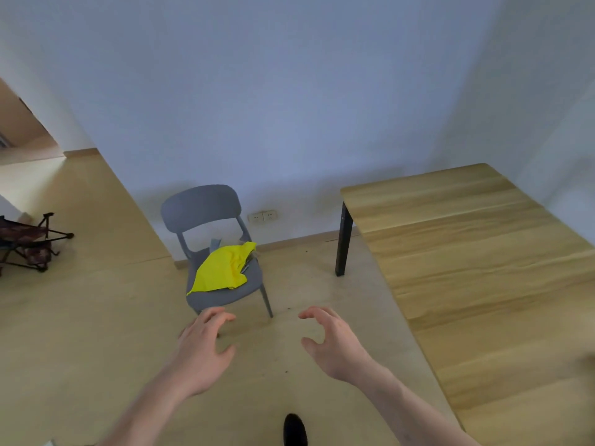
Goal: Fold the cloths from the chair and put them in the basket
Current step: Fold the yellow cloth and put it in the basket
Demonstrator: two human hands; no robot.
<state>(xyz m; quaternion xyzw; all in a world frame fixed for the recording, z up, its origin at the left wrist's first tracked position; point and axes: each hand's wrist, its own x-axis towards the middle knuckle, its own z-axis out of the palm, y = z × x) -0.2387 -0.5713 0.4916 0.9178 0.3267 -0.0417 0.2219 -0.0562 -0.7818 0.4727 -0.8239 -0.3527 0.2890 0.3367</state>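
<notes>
A grey plastic chair (201, 207) stands against the wall ahead of me. A crumpled yellow cloth (222, 268) lies on its seat, with bits of grey cloth (215, 244) showing behind and under it. My left hand (203, 346) hovers just in front of the chair's front edge, fingers loosely curved and empty. My right hand (331, 339) is held out to the right of the chair over the floor, fingers curved, holding nothing. No basket is in view.
A long wooden table (467, 252) with a black leg (343, 246) fills the right side. A folded dark camping chair (29, 243) lies on the floor at the far left. A wall socket (262, 216) sits low behind the chair. My dark shoe (294, 429) shows at the bottom.
</notes>
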